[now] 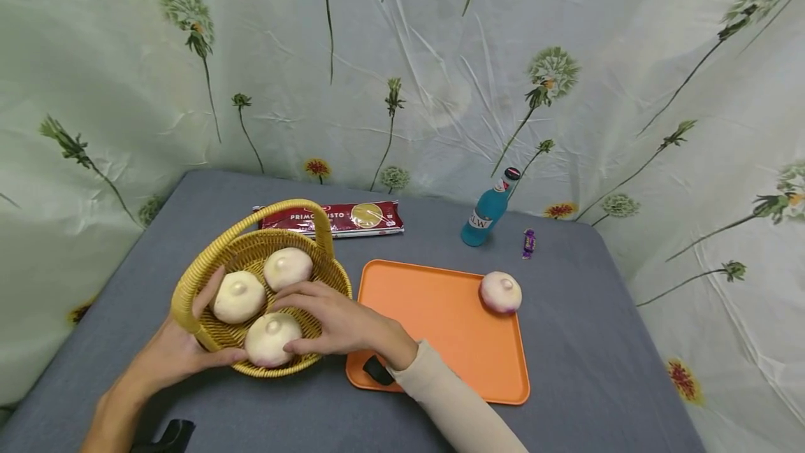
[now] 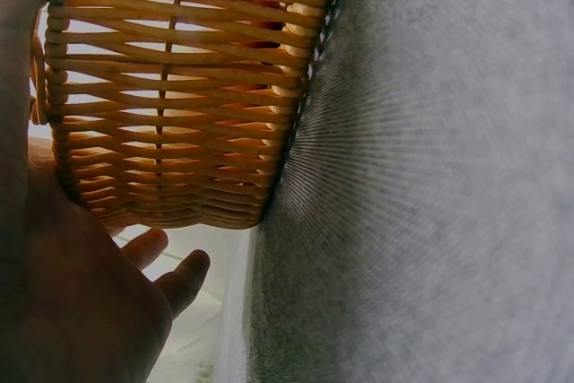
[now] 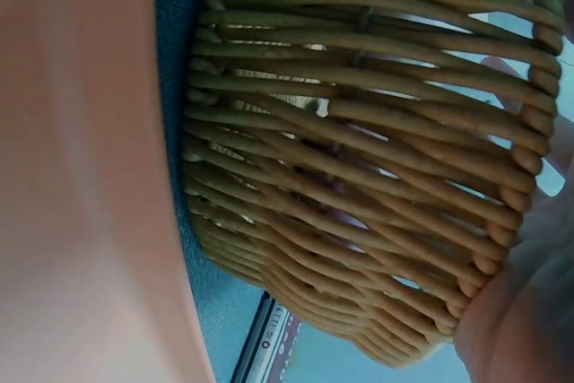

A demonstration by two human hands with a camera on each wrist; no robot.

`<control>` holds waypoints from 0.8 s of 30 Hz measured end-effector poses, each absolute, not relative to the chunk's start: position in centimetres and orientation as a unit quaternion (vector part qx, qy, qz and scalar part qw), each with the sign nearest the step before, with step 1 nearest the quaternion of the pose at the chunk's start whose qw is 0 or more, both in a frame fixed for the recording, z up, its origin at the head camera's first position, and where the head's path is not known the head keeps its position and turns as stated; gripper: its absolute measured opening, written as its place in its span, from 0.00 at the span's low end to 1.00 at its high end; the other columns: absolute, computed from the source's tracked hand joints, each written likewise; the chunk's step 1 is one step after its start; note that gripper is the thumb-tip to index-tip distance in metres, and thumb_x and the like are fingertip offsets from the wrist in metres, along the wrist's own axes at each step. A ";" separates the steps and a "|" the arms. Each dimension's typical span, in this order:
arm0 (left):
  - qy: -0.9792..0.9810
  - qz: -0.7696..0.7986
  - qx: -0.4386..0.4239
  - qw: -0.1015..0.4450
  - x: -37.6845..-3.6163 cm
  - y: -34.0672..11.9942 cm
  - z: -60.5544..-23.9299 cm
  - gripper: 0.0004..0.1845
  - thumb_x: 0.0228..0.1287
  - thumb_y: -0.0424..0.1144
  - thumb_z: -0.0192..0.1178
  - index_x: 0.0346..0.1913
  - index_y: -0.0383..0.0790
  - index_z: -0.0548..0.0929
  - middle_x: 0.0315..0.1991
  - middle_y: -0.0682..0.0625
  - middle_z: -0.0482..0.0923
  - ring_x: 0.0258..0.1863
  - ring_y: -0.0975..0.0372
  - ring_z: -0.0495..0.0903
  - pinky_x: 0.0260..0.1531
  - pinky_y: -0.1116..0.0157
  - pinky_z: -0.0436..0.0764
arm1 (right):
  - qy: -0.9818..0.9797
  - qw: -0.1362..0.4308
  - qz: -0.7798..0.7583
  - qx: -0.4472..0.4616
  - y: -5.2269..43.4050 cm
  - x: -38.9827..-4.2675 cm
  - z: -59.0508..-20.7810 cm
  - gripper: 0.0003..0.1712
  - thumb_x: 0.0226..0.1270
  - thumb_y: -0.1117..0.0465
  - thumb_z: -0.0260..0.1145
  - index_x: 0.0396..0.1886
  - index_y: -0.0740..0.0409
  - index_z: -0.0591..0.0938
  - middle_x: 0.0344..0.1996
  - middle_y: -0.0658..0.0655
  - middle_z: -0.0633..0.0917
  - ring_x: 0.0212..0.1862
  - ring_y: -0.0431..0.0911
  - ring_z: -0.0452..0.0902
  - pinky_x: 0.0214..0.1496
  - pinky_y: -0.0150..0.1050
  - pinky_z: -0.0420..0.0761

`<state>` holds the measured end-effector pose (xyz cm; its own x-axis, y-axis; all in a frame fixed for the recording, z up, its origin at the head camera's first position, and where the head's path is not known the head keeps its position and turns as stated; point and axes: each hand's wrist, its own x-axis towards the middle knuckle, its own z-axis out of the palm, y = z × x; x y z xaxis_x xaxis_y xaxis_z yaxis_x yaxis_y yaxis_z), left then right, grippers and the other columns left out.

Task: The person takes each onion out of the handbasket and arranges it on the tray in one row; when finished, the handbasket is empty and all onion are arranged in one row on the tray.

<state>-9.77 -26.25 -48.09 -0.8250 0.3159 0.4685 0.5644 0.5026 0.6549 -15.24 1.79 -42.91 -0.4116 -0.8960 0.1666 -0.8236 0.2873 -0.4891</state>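
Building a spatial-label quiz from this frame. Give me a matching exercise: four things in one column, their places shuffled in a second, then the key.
Things
1. pasta packet
2. blue bottle
3. lone bun
4. purple candy

Places
A. on the far right corner of the orange tray
B. on the grey cloth right of the bottle
C. lying behind the wicker basket
D. standing beyond the tray, near the backdrop

Pairs: 1-C, 2-D, 3-A, 4-B
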 end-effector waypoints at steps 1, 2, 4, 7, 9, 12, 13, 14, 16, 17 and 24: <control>-0.855 -0.427 -0.257 0.145 -9.8 -26.2 -48.1 0.75 0.21 0.33 0.88 0.78 0.30 0.50 0.79 0.53 0.50 0.73 0.73 0.52 0.66 0.83 0.49 | 0.800 0.073 -0.253 -0.539 1.7 -15.3 -42.9 0.31 0.67 0.50 0.70 0.66 0.54 0.76 0.68 0.55 0.74 0.72 0.43 0.64 0.75 0.32 0.57; -0.854 -0.430 -0.256 0.144 -9.8 -26.2 -48.1 0.76 0.21 0.33 0.88 0.78 0.30 0.50 0.79 0.54 0.50 0.73 0.73 0.52 0.66 0.83 0.49 | 0.800 0.075 -0.247 -0.541 1.7 -15.4 -43.0 0.30 0.67 0.50 0.70 0.66 0.54 0.76 0.68 0.55 0.74 0.72 0.43 0.64 0.75 0.32 0.57; -0.853 -0.432 -0.254 0.143 -9.8 -26.2 -48.2 0.76 0.21 0.33 0.88 0.78 0.30 0.49 0.79 0.54 0.50 0.73 0.73 0.52 0.66 0.83 0.49 | 0.798 0.083 -0.243 -0.545 1.6 -15.5 -43.0 0.29 0.67 0.49 0.70 0.65 0.53 0.77 0.68 0.55 0.74 0.72 0.42 0.64 0.75 0.31 0.57; -0.853 -0.433 -0.254 0.144 -9.8 -26.3 -48.3 0.76 0.20 0.33 0.88 0.78 0.29 0.49 0.79 0.53 0.51 0.73 0.73 0.52 0.67 0.83 0.49 | 0.796 0.092 -0.237 -0.550 1.4 -15.6 -43.1 0.28 0.67 0.49 0.70 0.64 0.52 0.77 0.67 0.54 0.75 0.72 0.40 0.63 0.75 0.31 0.57; -0.852 -0.435 -0.256 0.142 -9.8 -26.2 -48.3 0.76 0.21 0.33 0.88 0.78 0.29 0.49 0.79 0.52 0.51 0.73 0.73 0.52 0.66 0.83 0.49 | 0.795 0.095 -0.233 -0.552 1.3 -15.6 -43.2 0.28 0.66 0.49 0.70 0.64 0.51 0.78 0.66 0.53 0.75 0.71 0.40 0.64 0.74 0.30 0.57; -0.850 -0.438 -0.258 0.138 -9.9 -26.2 -48.2 0.76 0.21 0.33 0.88 0.79 0.29 0.48 0.79 0.51 0.51 0.73 0.72 0.53 0.66 0.83 0.50 | 0.800 0.091 -0.220 -0.550 1.2 -15.4 -43.2 0.30 0.66 0.47 0.71 0.64 0.51 0.78 0.66 0.51 0.75 0.70 0.40 0.65 0.73 0.28 0.58; -0.850 -0.438 -0.258 0.138 -9.9 -26.2 -48.2 0.76 0.21 0.33 0.88 0.79 0.30 0.48 0.79 0.52 0.51 0.73 0.73 0.53 0.66 0.83 0.50 | 0.803 0.088 -0.214 -0.550 1.1 -15.3 -43.2 0.30 0.66 0.46 0.71 0.64 0.51 0.77 0.66 0.51 0.75 0.69 0.39 0.65 0.72 0.27 0.58; -0.850 -0.438 -0.259 0.138 -9.9 -26.2 -48.1 0.76 0.21 0.32 0.88 0.78 0.29 0.48 0.79 0.51 0.51 0.73 0.72 0.53 0.66 0.83 0.50 | 0.805 0.087 -0.210 -0.549 1.1 -15.3 -43.2 0.31 0.65 0.46 0.71 0.65 0.51 0.77 0.66 0.51 0.75 0.69 0.39 0.65 0.72 0.27 0.59; -0.850 -0.437 -0.260 0.139 -9.9 -26.2 -48.1 0.76 0.21 0.32 0.88 0.78 0.29 0.48 0.79 0.50 0.51 0.73 0.72 0.53 0.66 0.83 0.50 | 0.810 0.084 -0.198 -0.546 1.0 -15.2 -43.3 0.32 0.65 0.44 0.71 0.66 0.50 0.77 0.66 0.50 0.75 0.69 0.39 0.65 0.72 0.27 0.59; -0.850 -0.437 -0.259 0.140 -9.9 -26.2 -48.1 0.76 0.20 0.32 0.88 0.78 0.29 0.49 0.79 0.50 0.52 0.73 0.72 0.53 0.66 0.83 0.50 | 0.811 0.083 -0.194 -0.545 0.9 -15.1 -43.3 0.33 0.65 0.44 0.71 0.66 0.50 0.76 0.66 0.50 0.75 0.69 0.39 0.65 0.72 0.27 0.59; -0.853 -0.433 -0.252 0.145 -9.8 -26.2 -48.4 0.76 0.19 0.32 0.87 0.78 0.30 0.51 0.78 0.57 0.52 0.71 0.74 0.54 0.65 0.84 0.51 | 0.814 0.083 -0.176 -0.548 0.8 -15.1 -43.2 0.34 0.65 0.42 0.70 0.67 0.49 0.76 0.66 0.49 0.76 0.69 0.38 0.66 0.72 0.28 0.59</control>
<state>-9.75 -26.24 -48.37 -0.8310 0.3039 0.4660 0.5555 0.4985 0.6655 -15.10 0.80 -43.24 -0.3860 -0.9207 0.0572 -0.8624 0.3381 -0.3766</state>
